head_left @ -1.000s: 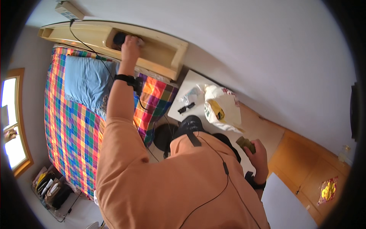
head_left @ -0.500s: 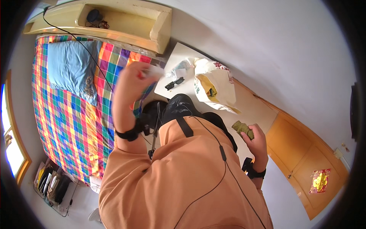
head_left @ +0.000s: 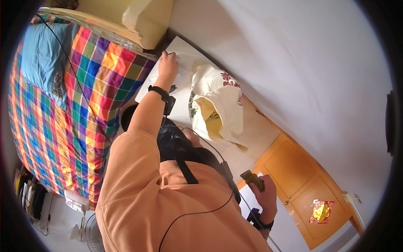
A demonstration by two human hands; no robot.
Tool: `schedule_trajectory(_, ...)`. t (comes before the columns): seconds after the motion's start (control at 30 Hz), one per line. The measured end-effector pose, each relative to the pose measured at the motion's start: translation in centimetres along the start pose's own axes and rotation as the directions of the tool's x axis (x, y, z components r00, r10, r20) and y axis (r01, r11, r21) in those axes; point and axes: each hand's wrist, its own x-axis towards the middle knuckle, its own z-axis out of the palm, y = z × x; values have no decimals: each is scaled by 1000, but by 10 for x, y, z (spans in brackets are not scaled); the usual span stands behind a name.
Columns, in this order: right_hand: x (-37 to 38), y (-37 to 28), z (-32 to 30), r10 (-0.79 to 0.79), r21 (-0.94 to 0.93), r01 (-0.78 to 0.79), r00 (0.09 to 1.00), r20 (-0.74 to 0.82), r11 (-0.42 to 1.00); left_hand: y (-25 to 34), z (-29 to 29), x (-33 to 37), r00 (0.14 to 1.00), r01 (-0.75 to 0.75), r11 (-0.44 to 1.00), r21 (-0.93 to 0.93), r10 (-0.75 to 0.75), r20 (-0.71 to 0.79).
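My left hand [head_left: 168, 66] reaches out over the far part of the white table [head_left: 181, 47]. Its fingers are curled, and whatever they hold is hidden beneath them. Clear plastic [head_left: 184, 69] lies beside that hand. Dark glasses [head_left: 172, 88] show partly behind my left wrist. Low on the right, my right hand [head_left: 267, 194] is closed around an olive-green rolled bundle [head_left: 253, 180], which sticks out past the fingers. A white cloth bag [head_left: 228, 119] with dark red print stands between the two hands, its mouth open and its inside yellowish.
A bed with a bright checked cover [head_left: 90, 84] and a blue pillow [head_left: 46, 59] fills the left. A pale wooden headboard shelf [head_left: 153, 25] rises behind it. A fan [head_left: 93, 233] stands at lower left, an orange door [head_left: 294, 168] at right. A black cable hangs across my front.
My left hand, with clear plastic and something red in it before, has swung from above the bed out to the table. My right hand has lowered slightly, still gripping the bundle. The view has shifted.
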Motion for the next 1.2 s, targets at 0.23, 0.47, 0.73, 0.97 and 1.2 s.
schedule_trajectory(0.23, -2, 17, -1, 104, 14, -105, 993, 60, 994, 8, 27, 11, 996, 76, 996, 48, -78, 51)
schedule_trajectory(0.47, 5, 19, 6, -22, 26, 21, 999, 34, 999, 10, 15, 14, 968, 167, 985, -33, -157, 196)
schedule_trajectory(0.73, 5, 22, 15, -46, 52, 45, 999, 14, 998, -8, 14, 16, 977, 197, 950, -241, -170, 130)
schedule_trajectory(0.97, 9, 17, 14, -56, 33, 55, 998, 22, 998, -17, 5, 17, 963, 253, 923, -290, -212, 166)
schedule_trajectory(1.2, 17, 10, 12, -230, 37, 232, 972, -48, 972, -17, -64, -22, 972, 225, 946, -234, -203, 115)
